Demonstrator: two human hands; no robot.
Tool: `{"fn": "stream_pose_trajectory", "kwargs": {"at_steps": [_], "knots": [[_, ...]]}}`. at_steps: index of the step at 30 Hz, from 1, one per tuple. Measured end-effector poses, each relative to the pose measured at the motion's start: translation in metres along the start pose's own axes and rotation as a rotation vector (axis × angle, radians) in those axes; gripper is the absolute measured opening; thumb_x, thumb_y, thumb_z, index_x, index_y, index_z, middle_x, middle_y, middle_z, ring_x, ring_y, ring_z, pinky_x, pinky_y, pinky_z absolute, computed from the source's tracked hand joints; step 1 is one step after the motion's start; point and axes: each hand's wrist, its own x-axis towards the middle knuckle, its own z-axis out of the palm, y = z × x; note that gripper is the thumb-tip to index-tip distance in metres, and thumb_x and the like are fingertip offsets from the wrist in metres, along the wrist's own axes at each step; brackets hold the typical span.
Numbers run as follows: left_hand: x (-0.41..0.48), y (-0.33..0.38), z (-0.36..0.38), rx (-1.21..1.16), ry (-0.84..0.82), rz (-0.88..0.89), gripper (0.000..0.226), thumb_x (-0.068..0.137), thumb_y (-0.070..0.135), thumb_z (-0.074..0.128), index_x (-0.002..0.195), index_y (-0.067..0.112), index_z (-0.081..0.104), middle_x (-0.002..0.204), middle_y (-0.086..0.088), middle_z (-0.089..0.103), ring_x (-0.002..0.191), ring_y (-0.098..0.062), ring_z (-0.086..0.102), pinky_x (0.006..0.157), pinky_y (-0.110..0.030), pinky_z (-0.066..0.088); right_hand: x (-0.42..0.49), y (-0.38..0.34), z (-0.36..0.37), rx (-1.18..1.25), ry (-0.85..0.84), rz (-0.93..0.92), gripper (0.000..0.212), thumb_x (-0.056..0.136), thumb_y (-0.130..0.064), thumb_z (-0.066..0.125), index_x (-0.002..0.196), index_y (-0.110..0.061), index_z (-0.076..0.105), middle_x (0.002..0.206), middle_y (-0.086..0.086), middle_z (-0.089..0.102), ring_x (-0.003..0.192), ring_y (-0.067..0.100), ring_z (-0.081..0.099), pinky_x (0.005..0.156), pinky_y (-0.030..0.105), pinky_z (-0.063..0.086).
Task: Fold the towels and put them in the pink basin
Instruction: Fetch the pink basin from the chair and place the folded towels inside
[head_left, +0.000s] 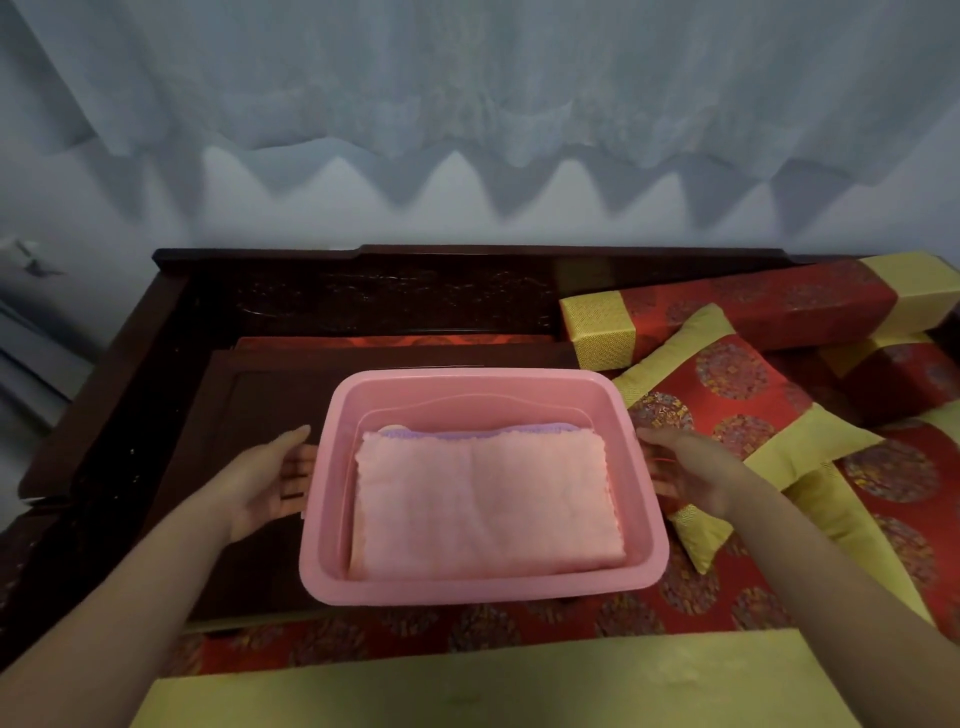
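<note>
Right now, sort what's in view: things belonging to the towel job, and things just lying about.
Job: pink basin, folded pink towel, purple towel under it, left hand, right hand.
Lying about: red-and-gold cushion, long bolster, dark wooden tray, curtain.

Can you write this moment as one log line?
pink towel folded over purple towel in pink basin | left hand, right hand open at basin sides

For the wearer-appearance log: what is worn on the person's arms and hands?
Both forearms are bare, no sleeves in view. The left hand and right hand show no gloves or watch; a thin red line by the right palm is unclear.
</note>
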Motion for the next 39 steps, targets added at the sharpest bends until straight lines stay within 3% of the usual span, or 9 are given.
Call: {"fn": "stream_pose_trajectory", "kwargs": {"at_steps": [2, 5, 8, 12, 15, 18, 26, 33, 39], "knots": [[0.001, 0.0, -0.003, 0.029, -0.045, 0.017, 0.027, 0.089, 0.033, 0.061, 0.097, 0.009, 0.066, 0.089, -0.01, 0.064, 0.081, -0.022, 0.061, 0.075, -0.036, 0.052, 0.003, 0.001, 0.0, 0.006, -0.006, 0.014, 0.007, 0.09, -0.019, 0.06, 0.088, -0.013, 0.064, 0.075, 0.003, 0.055, 0.067, 0.016, 0.05, 0.065, 0.031, 0.048], [0.002, -0.003, -0.005, 0.075, -0.087, 0.032, 0.035, 0.086, 0.025, 0.066, 0.113, 0.003, 0.063, 0.089, -0.01, 0.065, 0.08, -0.022, 0.062, 0.077, -0.037, 0.054, 0.004, 0.0, 0.001, -0.005, -0.024, 0.031, 0.005, 0.088, -0.017, 0.063, 0.089, -0.013, 0.063, 0.08, 0.003, 0.055, 0.071, 0.017, 0.051, 0.067, 0.032, 0.048], [-0.001, -0.004, -0.003, 0.106, -0.096, 0.035, 0.036, 0.086, 0.023, 0.066, 0.113, 0.0, 0.064, 0.095, -0.012, 0.065, 0.085, -0.025, 0.061, 0.08, -0.039, 0.054, 0.001, 0.002, -0.004, -0.004, -0.025, 0.044, 0.003, 0.089, -0.013, 0.061, 0.087, -0.012, 0.061, 0.081, 0.004, 0.057, 0.072, 0.017, 0.053, 0.07, 0.033, 0.048], [-0.01, -0.004, 0.006, 0.17, -0.14, 0.01, 0.038, 0.085, 0.022, 0.067, 0.114, -0.002, 0.063, 0.098, -0.016, 0.065, 0.091, -0.029, 0.06, 0.089, -0.045, 0.052, -0.015, 0.008, -0.023, -0.081, -0.011, 0.051, 0.003, 0.089, -0.011, 0.062, 0.09, -0.008, 0.063, 0.064, 0.002, 0.064, 0.058, 0.014, 0.06, 0.063, 0.03, 0.053], [-0.018, 0.007, 0.03, 0.207, -0.213, -0.001, 0.035, 0.084, 0.02, 0.067, 0.112, 0.0, 0.065, 0.099, -0.016, 0.069, 0.091, -0.03, 0.065, 0.089, -0.045, 0.054, -0.033, 0.021, -0.055, -0.056, 0.065, 0.026, 0.012, 0.085, -0.012, 0.067, 0.095, -0.004, 0.067, 0.077, 0.008, 0.065, 0.07, 0.019, 0.06, 0.067, 0.034, 0.053], [-0.028, 0.022, 0.067, 0.229, -0.287, 0.038, 0.031, 0.084, 0.017, 0.067, 0.109, 0.0, 0.066, 0.093, -0.016, 0.069, 0.089, -0.03, 0.065, 0.093, -0.048, 0.052, -0.057, 0.039, -0.088, 0.023, 0.154, 0.027, 0.021, 0.086, -0.012, 0.066, 0.104, -0.002, 0.066, 0.084, 0.01, 0.065, 0.074, 0.02, 0.059, 0.061, 0.031, 0.054], [-0.067, 0.032, 0.248, 0.41, -0.513, 0.134, 0.021, 0.085, 0.015, 0.066, 0.101, 0.001, 0.068, 0.087, -0.016, 0.069, 0.082, -0.028, 0.066, 0.085, -0.045, 0.054, -0.174, 0.108, -0.22, 0.291, 0.49, 0.035, 0.007, 0.083, -0.012, 0.067, 0.088, -0.009, 0.063, 0.081, 0.008, 0.063, 0.073, 0.02, 0.058, 0.062, 0.032, 0.048], [-0.144, -0.01, 0.459, 0.451, -0.679, 0.197, 0.01, 0.083, 0.017, 0.07, 0.089, 0.011, 0.064, 0.068, -0.004, 0.06, 0.057, -0.013, 0.054, 0.048, -0.021, 0.052, -0.286, 0.195, -0.372, 0.5, 0.736, 0.039, 0.013, 0.085, -0.012, 0.066, 0.094, -0.003, 0.063, 0.087, 0.012, 0.063, 0.077, 0.023, 0.059, 0.066, 0.034, 0.05], [-0.218, -0.069, 0.623, 0.501, -0.763, 0.236, 0.021, 0.087, 0.015, 0.066, 0.1, 0.0, 0.067, 0.082, -0.012, 0.066, 0.063, -0.017, 0.059, 0.049, -0.025, 0.054, -0.346, 0.254, -0.52, 0.582, 0.867, 0.006, 0.009, 0.085, -0.014, 0.065, 0.089, -0.006, 0.064, 0.086, 0.011, 0.063, 0.076, 0.023, 0.058, 0.062, 0.034, 0.048]]}}
